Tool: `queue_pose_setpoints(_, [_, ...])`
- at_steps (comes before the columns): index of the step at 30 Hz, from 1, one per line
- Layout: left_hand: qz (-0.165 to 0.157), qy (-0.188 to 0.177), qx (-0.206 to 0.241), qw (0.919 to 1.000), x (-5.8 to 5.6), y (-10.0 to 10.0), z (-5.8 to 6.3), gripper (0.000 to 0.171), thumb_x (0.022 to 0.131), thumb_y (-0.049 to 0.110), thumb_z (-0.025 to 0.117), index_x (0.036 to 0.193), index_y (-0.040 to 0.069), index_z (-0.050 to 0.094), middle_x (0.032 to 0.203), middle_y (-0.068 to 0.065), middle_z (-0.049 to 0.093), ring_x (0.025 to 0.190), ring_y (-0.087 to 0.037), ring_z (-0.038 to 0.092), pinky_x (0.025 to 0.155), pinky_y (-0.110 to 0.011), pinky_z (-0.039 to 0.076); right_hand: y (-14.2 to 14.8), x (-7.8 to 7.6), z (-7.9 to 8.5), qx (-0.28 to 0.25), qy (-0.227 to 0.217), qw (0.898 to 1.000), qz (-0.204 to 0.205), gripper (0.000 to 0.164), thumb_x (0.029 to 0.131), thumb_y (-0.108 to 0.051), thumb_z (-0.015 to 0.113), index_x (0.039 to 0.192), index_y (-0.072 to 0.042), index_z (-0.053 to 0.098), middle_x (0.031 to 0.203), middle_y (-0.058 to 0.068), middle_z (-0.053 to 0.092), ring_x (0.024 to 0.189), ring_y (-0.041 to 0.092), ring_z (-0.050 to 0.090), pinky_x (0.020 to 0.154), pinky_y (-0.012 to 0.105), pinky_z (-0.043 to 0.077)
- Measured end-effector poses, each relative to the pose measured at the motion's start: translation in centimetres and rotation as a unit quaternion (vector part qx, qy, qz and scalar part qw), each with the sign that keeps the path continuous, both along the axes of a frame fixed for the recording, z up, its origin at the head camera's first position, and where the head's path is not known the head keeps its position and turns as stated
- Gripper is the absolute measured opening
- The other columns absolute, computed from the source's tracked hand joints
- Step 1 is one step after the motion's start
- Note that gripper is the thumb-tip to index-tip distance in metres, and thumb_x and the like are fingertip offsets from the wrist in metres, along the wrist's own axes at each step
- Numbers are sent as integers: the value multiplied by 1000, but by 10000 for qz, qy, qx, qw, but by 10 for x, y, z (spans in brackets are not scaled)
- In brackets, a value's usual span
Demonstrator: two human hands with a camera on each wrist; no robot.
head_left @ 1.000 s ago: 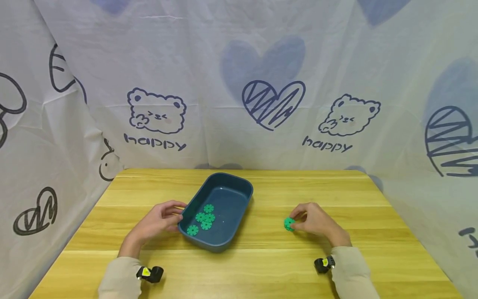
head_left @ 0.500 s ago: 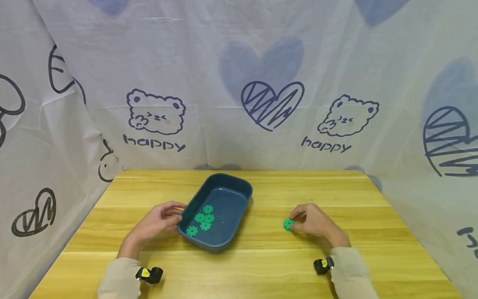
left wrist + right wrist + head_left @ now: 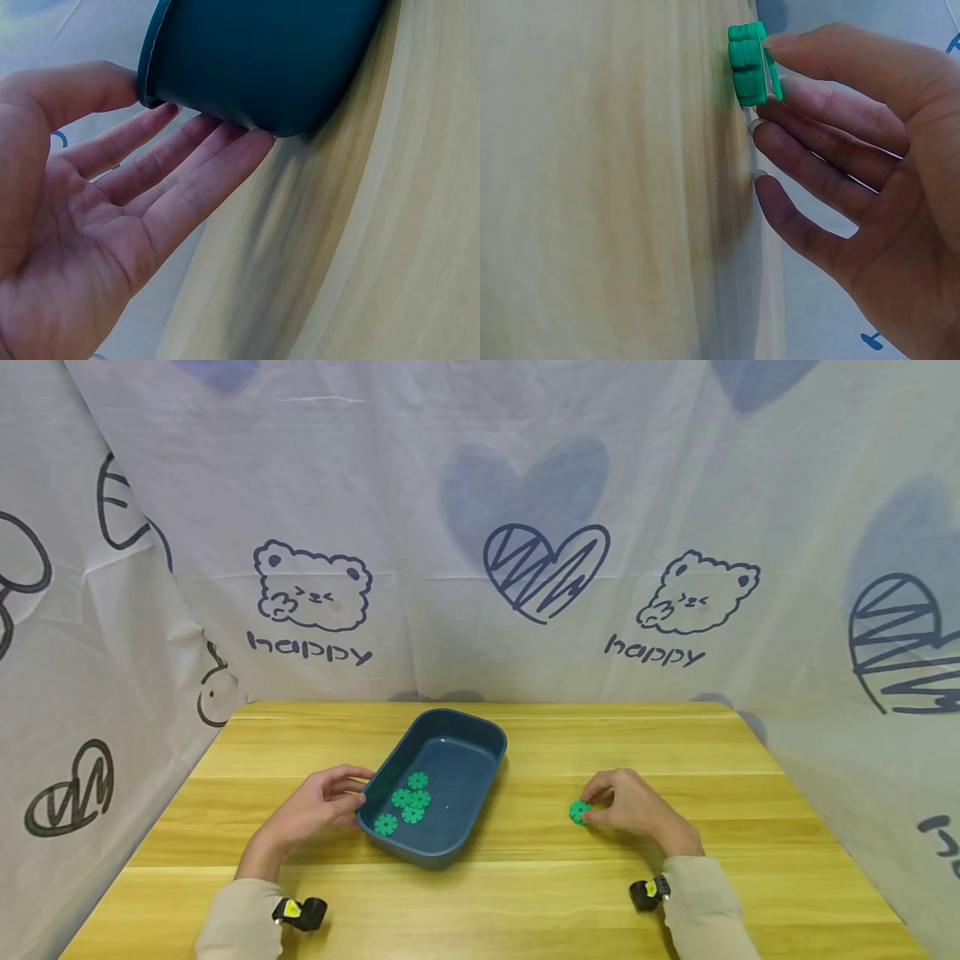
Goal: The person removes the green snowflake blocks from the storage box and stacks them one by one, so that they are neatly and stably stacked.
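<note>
A dark blue rectangular bin (image 3: pixel 468 810) stands on the table with several green notched plastic discs (image 3: pixel 386 824) lying flat inside, near its left side. My left hand (image 3: pixel 318 806) is beside the bin. In the left wrist view its fairly straight fingers (image 3: pixel 199 180) touch the bin's outer wall, and the thumb meets the rim. To the right, my right hand (image 3: pixel 637 806) is at a small stack of matching discs (image 3: pixel 745 67) on the table. Thumb and index finger pinch the top disc (image 3: pixel 771 71), which tilts away from the stack on one side. The other fingers are loosely bent.
The light wooden table (image 3: pixel 525 902) ends at a white printed cloth (image 3: pixel 450 643) hanging behind it and at both sides. Bare tabletop lies between the bin and the disc stack. A small black camera sits on each wrist, by the sleeve cuffs.
The head view has shifted very slightly. Both hands and the bin hold their places, and the discs in the bin lie as before.
</note>
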State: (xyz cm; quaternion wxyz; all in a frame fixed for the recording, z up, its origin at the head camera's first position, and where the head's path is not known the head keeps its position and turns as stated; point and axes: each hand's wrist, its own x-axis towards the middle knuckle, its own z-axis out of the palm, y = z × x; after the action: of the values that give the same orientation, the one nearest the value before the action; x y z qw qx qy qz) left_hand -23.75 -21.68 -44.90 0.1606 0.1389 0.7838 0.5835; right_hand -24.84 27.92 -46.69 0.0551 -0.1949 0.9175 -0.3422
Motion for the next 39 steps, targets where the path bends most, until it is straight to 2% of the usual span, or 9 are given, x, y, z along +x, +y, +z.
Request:
queue_pose_setpoints(10, [77, -15, -139, 9999, 0, 1, 2, 47, 104, 15, 59, 146, -5, 48, 136, -31, 61, 112, -25, 69, 89, -42, 65, 2, -2, 0, 57, 54, 9999, 98, 18, 85, -20, 85, 98, -10, 77, 98, 2, 76, 90, 16, 70, 83, 32, 61])
queue_pose_setpoints(19, [36, -1, -72, 10000, 0, 1, 1, 47, 104, 13, 59, 146, -5, 47, 135, -31, 60, 112, -27, 68, 89, -41, 65, 3, -2, -1, 90, 77, 9999, 62, 18, 85, -22, 85, 97, -10, 77, 97, 1, 76, 90, 16, 70, 82, 31, 60])
queue_pose_setpoints(27, [7, -2, -94, 10000, -1, -1, 0, 48, 104, 14, 59, 146, -5, 47, 135, -32, 60, 113, -30, 68, 88, -38, 65, 3, -2, -1, -28, 36, 10000, 55, 20, 88, -24, 83, 99, -9, 76, 98, 1, 76, 90, 15, 70, 85, 37, 62])
queue_pose_setpoints(34, [22, 30, -112, 9999, -1, 0, 0, 47, 104, 14, 59, 146, -5, 47, 135, -31, 60, 112, -27, 68, 88, -40, 65, -1, -1, 5, 89, 86, 9999, 17, 15, 90, -20, 80, 99, -8, 76, 98, 2, 75, 91, 16, 70, 87, 44, 62])
queue_pose_setpoints(39, [14, 40, -109, 9999, -1, 0, -1, 47, 104, 14, 59, 146, -5, 48, 135, -31, 61, 112, -26, 69, 88, -39, 65, -2, 1, 7, 183, 42, 9998, 18, 14, 90, -17, 79, 99, -7, 76, 99, 4, 76, 92, 18, 71, 85, 42, 63])
